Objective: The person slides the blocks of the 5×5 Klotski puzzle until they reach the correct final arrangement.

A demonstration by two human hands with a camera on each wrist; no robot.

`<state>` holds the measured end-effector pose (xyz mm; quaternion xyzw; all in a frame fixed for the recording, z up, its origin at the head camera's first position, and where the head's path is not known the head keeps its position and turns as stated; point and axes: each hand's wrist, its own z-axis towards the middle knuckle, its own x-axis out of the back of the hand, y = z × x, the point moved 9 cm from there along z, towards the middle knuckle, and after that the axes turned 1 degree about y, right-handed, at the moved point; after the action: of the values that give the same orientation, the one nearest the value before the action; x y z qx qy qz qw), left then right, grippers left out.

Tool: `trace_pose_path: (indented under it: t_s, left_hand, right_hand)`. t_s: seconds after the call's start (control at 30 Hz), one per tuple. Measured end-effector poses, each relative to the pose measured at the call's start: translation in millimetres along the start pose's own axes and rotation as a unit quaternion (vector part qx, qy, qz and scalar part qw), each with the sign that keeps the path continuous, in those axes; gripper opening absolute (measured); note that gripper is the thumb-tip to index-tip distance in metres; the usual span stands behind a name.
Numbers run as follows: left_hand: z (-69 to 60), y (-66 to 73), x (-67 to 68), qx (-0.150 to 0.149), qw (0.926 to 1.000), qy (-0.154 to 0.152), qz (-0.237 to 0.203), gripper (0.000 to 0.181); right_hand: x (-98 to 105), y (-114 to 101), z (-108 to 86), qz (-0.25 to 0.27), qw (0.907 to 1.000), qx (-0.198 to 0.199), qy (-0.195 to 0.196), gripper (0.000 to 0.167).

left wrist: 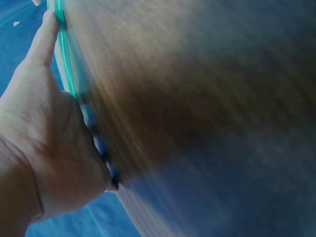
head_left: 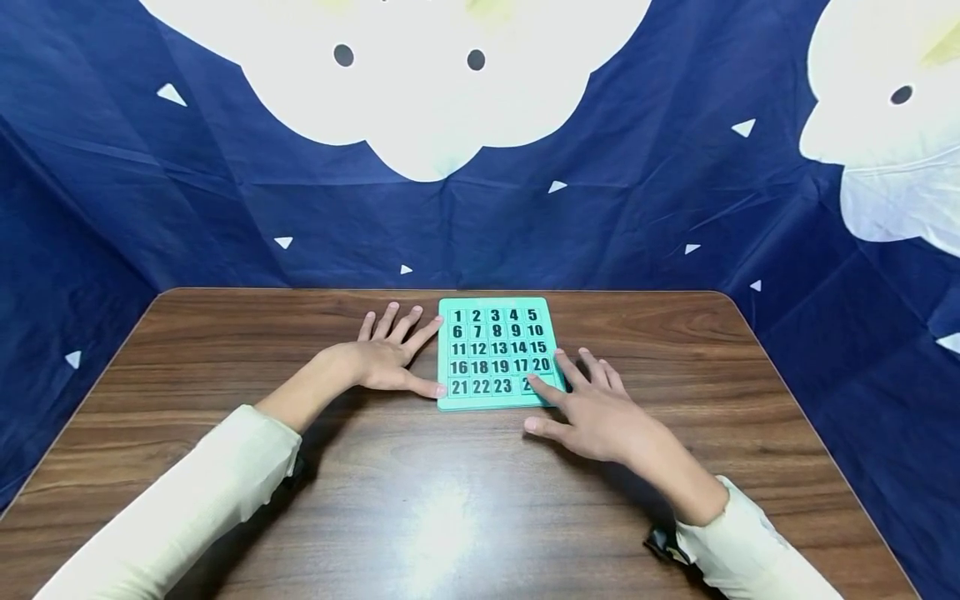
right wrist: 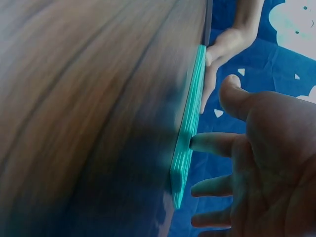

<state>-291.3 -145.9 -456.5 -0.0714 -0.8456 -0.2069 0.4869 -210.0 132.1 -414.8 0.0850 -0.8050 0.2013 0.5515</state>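
A turquoise sliding number puzzle [head_left: 495, 404] lies flat on the wooden table, its square tiles printed with black numbers in rows. In the fourth row, 18 and 19 stand between 16 and 17. My left hand [head_left: 386, 362] spreads its fingers at the left side, thumb and index tips against the puzzle's edge. From the right, my right hand [head_left: 600, 417] lays its extended index fingertip on a bottom-row tile, partly covering its number. Its thumb is apart from the puzzle, below the corner. The right wrist view shows the puzzle's thin edge [right wrist: 185, 153] beside the right fingers.
The brown wood-grain table [head_left: 360, 500] carries a bright glare spot near the front. Behind it and at both sides hangs a dark blue cloth [head_left: 510, 225] with white cloud shapes and small white triangles. A black strap [head_left: 663, 546] shows under the right sleeve cuff.
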Motion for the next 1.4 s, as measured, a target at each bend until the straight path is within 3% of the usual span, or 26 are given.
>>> trace_pose_path:
  t_s: [0.2, 0.37, 0.53, 0.83, 1.0, 1.17, 1.4]
  left_hand:
    - [3.1, 4.3, 2.3, -0.003, 1.0000, -0.002, 0.002, 0.134]
    - [4.1, 6.2, 5.9, -0.002, 1.0000, 0.000, 0.007, 0.134]
    - [3.3, 3.8, 4.6, 0.000, 1.0000, 0.000, 0.009, 0.133]
    - [2.7, 2.3, 1.6, -0.005, 1.0000, 0.002, 0.003, 0.134]
    - [2.9, 2.2, 2.1, -0.005, 1.0000, 0.002, 0.004, 0.133]
    - [2.5, 0.1, 0.7, -0.001, 1.0000, 0.001, 0.004, 0.134]
    - [0.8, -0.2, 0.8, -0.001, 1.0000, 0.003, -0.003, 0.134]
  right_hand:
    - [5.7, 8.7, -7.1, -0.011, 0.9998, -0.018, 0.006, 0.075]
    - [8.7, -14.6, -0.6, -0.021, 0.9995, 0.014, 0.018, 0.076]
    - [0.5, -32.2, 4.6, -0.009, 0.9991, 0.039, -0.012, 0.075]
    - [7.7, -14.5, -3.8, -0.030, 0.9995, 0.008, 0.000, 0.074]
    - [8.2, -36.8, 6.2, -0.013, 0.9987, 0.049, 0.006, 0.074]
    - [-0.1, -55.0, 16.1, -0.008, 0.9973, 0.071, -0.016, 0.072]
    - [-2.6, -36.5, 12.2, -0.009, 0.9989, 0.039, -0.026, 0.069]
